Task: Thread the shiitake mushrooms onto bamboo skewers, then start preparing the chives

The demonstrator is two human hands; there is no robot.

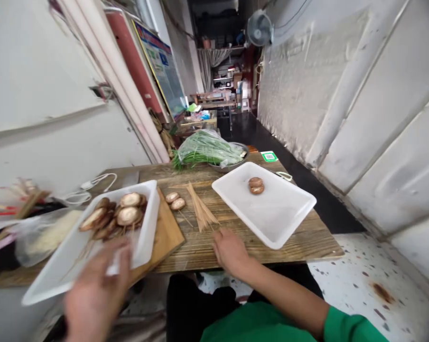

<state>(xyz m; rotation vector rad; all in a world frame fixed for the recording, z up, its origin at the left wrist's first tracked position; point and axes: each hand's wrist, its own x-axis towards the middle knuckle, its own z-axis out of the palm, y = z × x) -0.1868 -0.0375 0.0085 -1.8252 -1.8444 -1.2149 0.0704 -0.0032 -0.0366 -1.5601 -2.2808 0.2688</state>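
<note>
My left hand (98, 285), smeared by motion, is over the near part of a white tray (152, 228). Just beyond its fingers lie mushroom skewers (129, 216), pale cut sides up on some; whether the hand grips a stick is unclear. My right hand (230, 249) rests low on the wooden table, fingers curled in a pinch at the near end of a fanned bunch of bamboo skewers (201, 209). Between the trays lies one skewer with two mushrooms (175, 201). A second white tray (282, 221) on the right holds two brown mushrooms (256, 185).
A wooden board (170, 235) sits under the left tray's right side. Bagged green vegetables (207, 148) lie over a metal bowl (243, 159) at the back. Farther left are a plastic bag (51, 237) and a white cable (93, 184). A QR card (269, 156) lies at the far edge.
</note>
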